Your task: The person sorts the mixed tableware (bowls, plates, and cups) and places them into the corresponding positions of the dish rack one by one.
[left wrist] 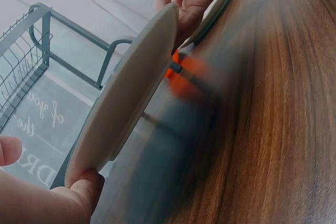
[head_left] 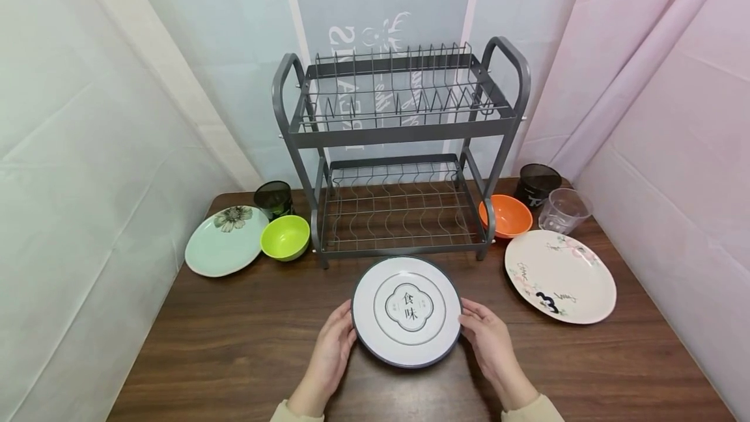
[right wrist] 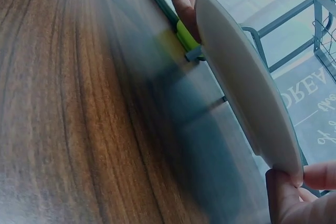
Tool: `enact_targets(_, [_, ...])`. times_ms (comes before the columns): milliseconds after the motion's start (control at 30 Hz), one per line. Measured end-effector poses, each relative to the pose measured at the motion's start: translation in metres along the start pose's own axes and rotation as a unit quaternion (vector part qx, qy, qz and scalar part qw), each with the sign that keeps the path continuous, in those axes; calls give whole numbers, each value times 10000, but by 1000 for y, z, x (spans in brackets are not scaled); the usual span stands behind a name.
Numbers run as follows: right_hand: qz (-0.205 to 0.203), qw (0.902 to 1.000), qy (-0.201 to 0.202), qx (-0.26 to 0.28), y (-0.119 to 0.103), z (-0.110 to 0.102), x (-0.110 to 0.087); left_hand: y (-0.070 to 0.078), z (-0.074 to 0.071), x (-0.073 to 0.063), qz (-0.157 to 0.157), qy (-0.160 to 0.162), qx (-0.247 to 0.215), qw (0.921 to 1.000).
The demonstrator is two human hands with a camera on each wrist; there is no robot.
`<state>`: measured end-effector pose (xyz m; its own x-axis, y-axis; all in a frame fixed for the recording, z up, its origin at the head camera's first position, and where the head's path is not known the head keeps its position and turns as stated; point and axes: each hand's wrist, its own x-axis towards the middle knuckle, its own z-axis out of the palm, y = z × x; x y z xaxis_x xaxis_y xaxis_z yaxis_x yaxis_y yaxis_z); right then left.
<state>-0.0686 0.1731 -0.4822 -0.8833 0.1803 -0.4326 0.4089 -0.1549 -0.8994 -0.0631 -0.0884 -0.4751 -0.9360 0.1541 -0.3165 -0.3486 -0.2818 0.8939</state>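
A round white plate (head_left: 375, 305) with a dark rim and a printed emblem is held level above the table in front of the rack. My left hand (head_left: 331, 348) grips its left edge, fingertips under the rim. On the opposite edge my right hand (head_left: 487, 342) pinches the rim, its thumb and fingers on either side in the right wrist view. From the side, both wrist views show the plate's pale underside (left wrist: 123, 95) raised off the wood. Behind the plate stands a grey two-tier dish rack (head_left: 404, 139), with no dishes on its tiers.
Left of the rack are a mint plate (head_left: 219, 249), a green bowl (head_left: 285, 239) and a dark cup (head_left: 273, 198). To its right sit an orange bowl (head_left: 508, 215), a dark cup (head_left: 536, 184), a clear cup (head_left: 564, 211) and a floral cream plate (head_left: 556, 272). Curtains surround the wooden table (head_left: 234, 350).
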Motion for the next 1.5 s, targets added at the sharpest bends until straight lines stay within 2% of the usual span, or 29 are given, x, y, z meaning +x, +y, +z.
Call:
enact_targets(267, [14,10000,48,21,-4,-2,-5,5,2,-3,-40,42,23,10000])
enact_targets(500, [-107,9991,-64,401,-15,-1,-11,14,6,-7,108,90,68,9999])
enact_targets(733, [-95,9968,-199,771,-25,-2,-15,23,9,-10,323,116,-260,9991])
enact_targets(1100, [-104,9957,-329,861,-36,5,-19,35,17,-18,648,67,-1030,9925])
enact_targets(1267, [-14,9952,-405,890,-43,7,-20,41,20,-20,672,124,-1045,9922])
enact_targets(1500, [-100,9920,-591,1107,-48,8,-19,45,21,-25,831,-77,-1000,9915])
